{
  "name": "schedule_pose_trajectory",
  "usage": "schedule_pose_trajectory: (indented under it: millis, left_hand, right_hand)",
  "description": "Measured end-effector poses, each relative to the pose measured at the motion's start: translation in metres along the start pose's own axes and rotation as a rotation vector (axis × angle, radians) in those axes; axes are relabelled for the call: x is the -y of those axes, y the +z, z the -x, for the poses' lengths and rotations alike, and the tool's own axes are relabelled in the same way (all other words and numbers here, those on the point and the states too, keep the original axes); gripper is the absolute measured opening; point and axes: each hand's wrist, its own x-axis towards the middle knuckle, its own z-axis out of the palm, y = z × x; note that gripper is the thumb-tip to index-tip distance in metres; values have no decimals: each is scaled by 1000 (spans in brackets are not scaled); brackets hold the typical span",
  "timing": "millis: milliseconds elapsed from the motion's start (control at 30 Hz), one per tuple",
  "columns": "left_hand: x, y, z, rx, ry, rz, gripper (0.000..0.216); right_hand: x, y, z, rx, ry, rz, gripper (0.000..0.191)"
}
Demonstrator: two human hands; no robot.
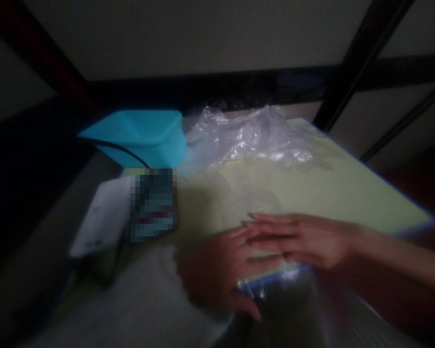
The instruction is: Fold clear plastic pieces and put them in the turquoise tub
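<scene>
My left hand (pixel 221 268) reaches in from the lower left, its fingers stretched out to the right over the front edge of the yellow-green tabletop (pixel 333 188). Its thumb is spread apart, pointing down past the blue edge. From the right, my right hand (pixel 308 238) lies flat with extended fingers, and the fingers of the two hands overlap. Beneath and around them is a thin clear plastic bag (pixel 253 195), hard to make out against the surface. Shiny clear plastic also hangs at the front edge. The picture is dark and blurred.
Crumpled clear plastic bags (pixel 246 135) lie at the back of the table. A turquoise scoop-shaped bin (pixel 148 130) stands at the back left, with a dark cord across it. Nearer are a white flat object (pixel 101 217) and a pixelated item (pixel 154 205). Dark frame bars stand behind.
</scene>
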Motion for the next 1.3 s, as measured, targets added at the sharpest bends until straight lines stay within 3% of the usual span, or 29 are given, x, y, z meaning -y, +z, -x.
schedule_pose_trajectory:
  millis: [367, 633, 700, 767, 867, 933, 1067, 1300]
  left_hand:
    - [1, -1, 1, 31, 12, 27, 68]
    - [0, -2, 5, -31, -10, 90, 77]
    - [3, -3, 9, -125, -88, 185, 75]
    - [8, -5, 12, -306, -250, 303, 68]
    - [19, -8, 14, -625, -590, 558, 62]
    - [25, -9, 13, -736, -708, 763, 62]
    - [34, -12, 12, -726, -741, 971, 60]
    - [37, -11, 7, -657, -852, 892, 66]
  right_hand:
    - [-1, 1, 1, -52, -62, 47, 70]
    - [8, 2, 27, -211, 54, 129, 82]
    - [12, 3, 38, -211, 95, 174, 89]
    - [16, 7, 46, -154, 131, 230, 93]
    - [20, 16, 48, -54, 159, 300, 85]
    - [20, 23, 45, -66, 153, 330, 76]
    - [20, 30, 38, -132, 137, 405, 67]
    - [25, 25, 33, -83, 91, 468, 58]
